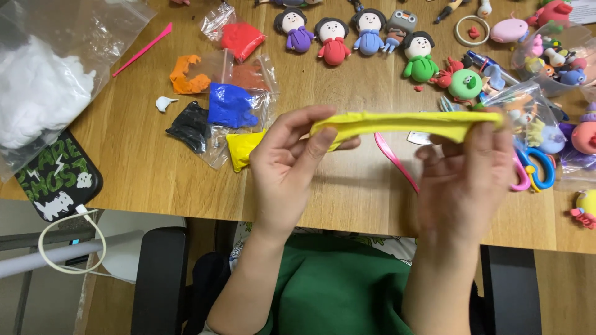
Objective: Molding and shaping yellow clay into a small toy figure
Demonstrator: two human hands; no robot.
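Yellow clay strip (403, 122) stretched between left hand (288, 162) and right hand (465, 180) fingers.

clay dolls (334, 38), scissors (539, 169), phone (57, 180)

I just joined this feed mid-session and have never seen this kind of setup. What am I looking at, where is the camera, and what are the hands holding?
There is one picture, from a camera worn on a person's head, looking down at their two bare hands over a wooden table. No machine is involved. The left hand and right hand each pinch one end of a yellow clay strip, stretched flat between them above the table. On the table lie small bags with clay lumps: red, orange, blue, black and yellow. Along the far edge stands a row of small clay dolls. Blue-handled scissors lie at the right, a phone on its cable at the left.
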